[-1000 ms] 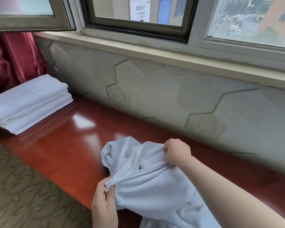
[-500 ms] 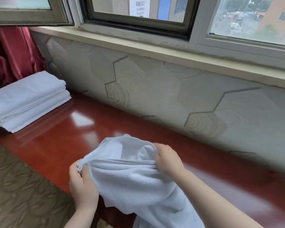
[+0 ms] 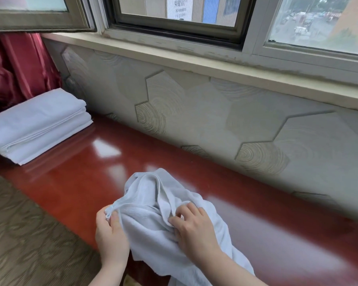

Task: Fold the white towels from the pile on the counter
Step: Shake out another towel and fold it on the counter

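A crumpled white towel [image 3: 147,205] lies bunched on the glossy red-brown counter [image 3: 81,178], near its front edge. My left hand [image 3: 110,234] pinches a corner of the towel between thumb and fingers. My right hand [image 3: 194,226] lies on top of the towel, and its fingertips pinch a fold near the middle. The towel's lower part hangs off the counter under my right forearm. A stack of folded white towels [image 3: 39,122] sits at the counter's far left end.
A patterned grey wall panel [image 3: 215,120] runs along the back of the counter, under a windowsill [image 3: 194,60]. A red curtain [image 3: 15,67] hangs at the far left. Patterned carpet [image 3: 25,234] lies below the counter's front edge.
My right hand has slid down and toward me along the towel to a new fold. My left hand keeps its corner. The towel has bunched more between my hands.
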Demonstrator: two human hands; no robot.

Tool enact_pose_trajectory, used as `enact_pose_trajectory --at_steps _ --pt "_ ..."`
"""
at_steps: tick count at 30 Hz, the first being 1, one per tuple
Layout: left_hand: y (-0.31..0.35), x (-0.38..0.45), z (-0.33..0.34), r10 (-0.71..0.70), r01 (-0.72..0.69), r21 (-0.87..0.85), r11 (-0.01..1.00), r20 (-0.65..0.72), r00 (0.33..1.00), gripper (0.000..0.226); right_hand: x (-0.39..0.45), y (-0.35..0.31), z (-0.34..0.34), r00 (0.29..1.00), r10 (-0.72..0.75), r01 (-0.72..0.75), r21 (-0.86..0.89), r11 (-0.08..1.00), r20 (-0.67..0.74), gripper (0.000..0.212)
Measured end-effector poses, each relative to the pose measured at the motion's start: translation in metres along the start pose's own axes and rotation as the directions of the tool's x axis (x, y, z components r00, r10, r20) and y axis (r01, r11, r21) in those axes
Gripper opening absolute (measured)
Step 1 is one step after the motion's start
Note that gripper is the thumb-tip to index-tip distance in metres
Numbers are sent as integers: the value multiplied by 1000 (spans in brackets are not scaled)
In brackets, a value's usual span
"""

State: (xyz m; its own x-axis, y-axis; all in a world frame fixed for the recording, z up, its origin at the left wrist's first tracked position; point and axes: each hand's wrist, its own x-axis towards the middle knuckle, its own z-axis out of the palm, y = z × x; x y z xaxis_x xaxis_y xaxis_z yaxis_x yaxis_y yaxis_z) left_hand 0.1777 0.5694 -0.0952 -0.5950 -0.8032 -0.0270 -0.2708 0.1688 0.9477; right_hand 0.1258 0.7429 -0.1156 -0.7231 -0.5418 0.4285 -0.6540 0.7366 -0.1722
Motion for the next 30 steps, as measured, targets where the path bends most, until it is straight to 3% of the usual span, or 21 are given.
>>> enact_pose_trajectory --at_steps 2,7,10,14,16,19,23,26,30 --pt "3 0 0 2 -2 -3 1000 1 1000 20 4 5 -2 996 87 -87 18 996 26 3" --pt "3 1 -2 17 -17 -10 1000 0 1000 17 31 26 -21 923 343 -341 -43 939 176 25" --pt "3 0 -3 16 -16 -12 1000 -9 1000 17 48 45 -42 820 469 -541 179 822 327 32" --pt "6 5 -2 21 -21 -1 1000 -1 1000 18 52 68 -62 767 586 -641 333 691 261 14" --pt "12 10 -1 49 -49 -6 999 8 999 19 52 72 -68 745 629 -660 381 648 222 7" --pt "30 22 -1 122 -122 -22 992 8 992 17 59 78 -80 750 633 -646 419 638 193 22" --pt "60 33 0 249 -249 -52 967 -14 968 14 77 83 -101 821 551 -571 195 798 149 20" --pt "73 40 -2 296 -296 -78 952 -16 955 15 88 82 -119 857 506 -515 111 850 102 22" --pt "81 44 -9 345 -345 -75 936 -17 939 17 94 87 -135 879 415 -424 -13 906 236 28"
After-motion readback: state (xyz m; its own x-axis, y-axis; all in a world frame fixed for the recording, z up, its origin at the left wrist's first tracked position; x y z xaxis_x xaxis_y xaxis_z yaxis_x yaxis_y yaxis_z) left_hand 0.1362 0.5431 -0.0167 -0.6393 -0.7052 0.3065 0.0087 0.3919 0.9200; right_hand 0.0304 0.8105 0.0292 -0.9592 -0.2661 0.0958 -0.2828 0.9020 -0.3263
